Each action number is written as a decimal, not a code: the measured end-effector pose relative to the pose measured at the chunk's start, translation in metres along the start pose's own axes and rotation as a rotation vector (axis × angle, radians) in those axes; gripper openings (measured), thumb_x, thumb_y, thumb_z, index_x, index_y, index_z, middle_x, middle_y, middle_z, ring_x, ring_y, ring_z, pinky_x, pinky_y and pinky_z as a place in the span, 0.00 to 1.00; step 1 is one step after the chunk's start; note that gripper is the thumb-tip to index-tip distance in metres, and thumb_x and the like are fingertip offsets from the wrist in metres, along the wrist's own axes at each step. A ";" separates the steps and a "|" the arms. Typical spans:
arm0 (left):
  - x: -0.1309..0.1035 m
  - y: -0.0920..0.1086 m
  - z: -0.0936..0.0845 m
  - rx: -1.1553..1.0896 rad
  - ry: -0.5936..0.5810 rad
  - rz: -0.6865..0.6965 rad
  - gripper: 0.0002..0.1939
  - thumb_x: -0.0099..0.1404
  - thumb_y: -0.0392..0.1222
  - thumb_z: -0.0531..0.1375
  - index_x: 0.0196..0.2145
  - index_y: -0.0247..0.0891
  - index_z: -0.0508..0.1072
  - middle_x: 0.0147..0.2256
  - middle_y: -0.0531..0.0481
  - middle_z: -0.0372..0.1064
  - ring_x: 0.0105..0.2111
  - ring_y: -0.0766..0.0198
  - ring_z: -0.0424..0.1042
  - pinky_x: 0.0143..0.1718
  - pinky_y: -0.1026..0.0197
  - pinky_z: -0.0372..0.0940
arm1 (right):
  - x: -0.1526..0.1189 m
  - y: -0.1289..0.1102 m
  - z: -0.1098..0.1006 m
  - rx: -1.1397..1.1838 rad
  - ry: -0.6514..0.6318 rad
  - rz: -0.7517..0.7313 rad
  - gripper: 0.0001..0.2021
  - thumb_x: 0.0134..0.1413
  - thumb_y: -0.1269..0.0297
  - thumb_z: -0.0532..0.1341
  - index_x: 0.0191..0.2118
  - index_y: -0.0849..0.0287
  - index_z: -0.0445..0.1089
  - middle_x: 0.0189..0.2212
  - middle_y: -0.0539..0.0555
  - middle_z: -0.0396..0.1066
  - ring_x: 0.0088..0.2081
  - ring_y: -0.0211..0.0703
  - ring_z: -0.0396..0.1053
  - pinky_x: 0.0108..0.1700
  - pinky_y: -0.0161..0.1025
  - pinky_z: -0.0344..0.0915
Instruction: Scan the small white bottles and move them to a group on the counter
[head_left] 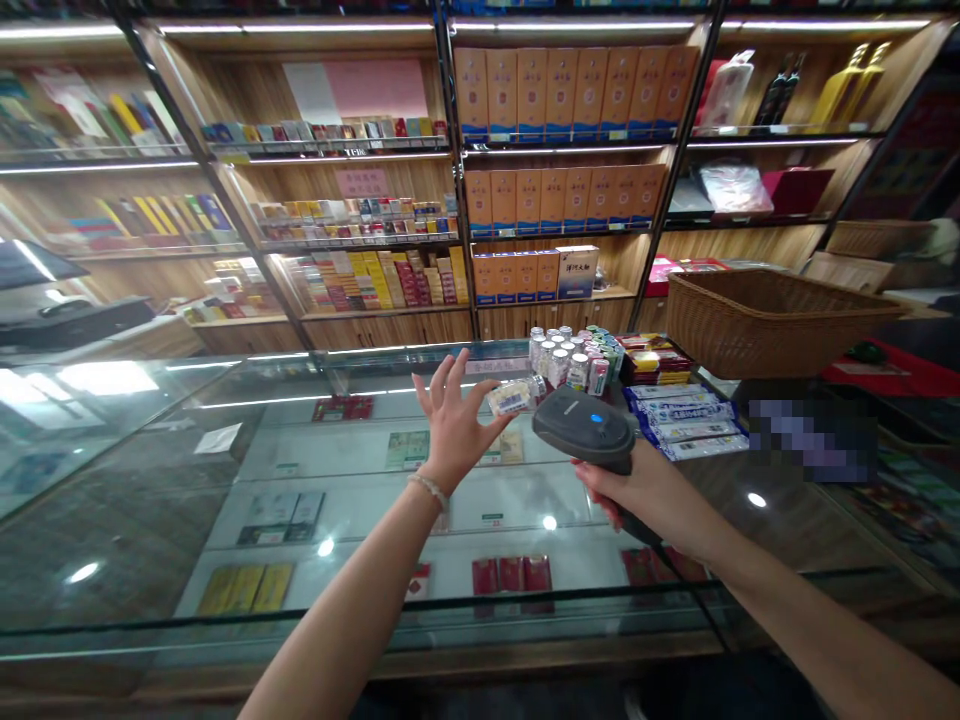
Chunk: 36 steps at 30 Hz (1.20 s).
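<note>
My left hand [459,420] pinches a small clear bottle [513,396] between thumb and index finger, its other fingers spread. The bottle lies on its side in the air, and a barcode shows on its label. My right hand [637,490] is wrapped round the handle of a dark grey barcode scanner [583,424], which has a blue light on top. The scanner's head is just right of the bottle. Behind them, a cluster of small bottles [561,362] with white caps stands on the glass counter [360,470].
Blue and white packets [686,422] lie right of the scanner, with red and yellow packs [656,360] behind. A wicker basket [772,325] stands at the right. Shelves [390,240] of boxes line the back. The scanner's cable [697,595] hangs over the counter's front edge.
</note>
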<state>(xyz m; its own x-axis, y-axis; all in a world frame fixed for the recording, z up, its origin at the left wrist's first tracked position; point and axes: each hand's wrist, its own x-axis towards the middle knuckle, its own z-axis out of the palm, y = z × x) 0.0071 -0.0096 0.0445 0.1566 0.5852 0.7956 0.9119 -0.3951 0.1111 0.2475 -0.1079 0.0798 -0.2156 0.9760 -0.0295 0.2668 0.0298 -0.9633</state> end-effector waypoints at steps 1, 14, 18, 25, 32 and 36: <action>0.000 -0.001 0.000 -0.002 -0.006 -0.001 0.21 0.60 0.60 0.67 0.46 0.48 0.78 0.70 0.42 0.54 0.69 0.40 0.51 0.69 0.27 0.33 | 0.001 0.001 0.003 -0.034 0.006 0.005 0.14 0.48 0.51 0.64 0.31 0.58 0.68 0.17 0.44 0.65 0.15 0.33 0.62 0.19 0.32 0.59; -0.002 -0.001 0.005 -0.012 0.012 0.008 0.19 0.58 0.56 0.70 0.44 0.47 0.79 0.69 0.43 0.56 0.68 0.40 0.54 0.69 0.28 0.33 | -0.001 -0.002 0.008 -0.131 0.040 -0.032 0.11 0.46 0.54 0.61 0.30 0.56 0.65 0.15 0.43 0.63 0.14 0.36 0.64 0.18 0.33 0.60; -0.001 -0.001 0.003 -0.001 0.004 0.021 0.21 0.58 0.60 0.69 0.46 0.48 0.79 0.69 0.42 0.55 0.69 0.40 0.52 0.68 0.26 0.34 | -0.002 0.002 0.007 -0.134 0.037 -0.018 0.12 0.47 0.53 0.61 0.32 0.56 0.65 0.16 0.43 0.64 0.14 0.36 0.64 0.18 0.33 0.60; -0.001 -0.001 0.004 -0.002 0.007 0.018 0.21 0.59 0.61 0.67 0.45 0.48 0.79 0.69 0.42 0.55 0.69 0.41 0.52 0.69 0.27 0.33 | -0.001 0.003 0.003 -0.155 0.042 0.010 0.13 0.48 0.52 0.61 0.34 0.56 0.66 0.15 0.43 0.64 0.15 0.36 0.63 0.19 0.34 0.59; -0.002 -0.001 0.004 -0.003 0.005 0.007 0.21 0.59 0.61 0.68 0.45 0.48 0.79 0.69 0.44 0.55 0.69 0.41 0.53 0.69 0.28 0.33 | -0.002 0.001 -0.006 -0.109 0.090 -0.006 0.19 0.47 0.51 0.63 0.42 0.56 0.67 0.14 0.41 0.62 0.15 0.37 0.62 0.18 0.34 0.59; -0.001 0.001 0.004 -0.006 -0.006 0.001 0.20 0.59 0.59 0.69 0.45 0.48 0.79 0.69 0.43 0.55 0.69 0.41 0.52 0.69 0.28 0.34 | -0.002 0.000 -0.018 -0.120 0.132 -0.040 0.21 0.47 0.50 0.64 0.45 0.57 0.68 0.14 0.40 0.61 0.14 0.37 0.60 0.18 0.34 0.58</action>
<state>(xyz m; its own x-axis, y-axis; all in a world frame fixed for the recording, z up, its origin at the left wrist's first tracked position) 0.0089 -0.0078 0.0416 0.1597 0.5888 0.7924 0.9095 -0.3998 0.1138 0.2647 -0.1064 0.0848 -0.1055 0.9931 0.0506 0.3720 0.0866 -0.9242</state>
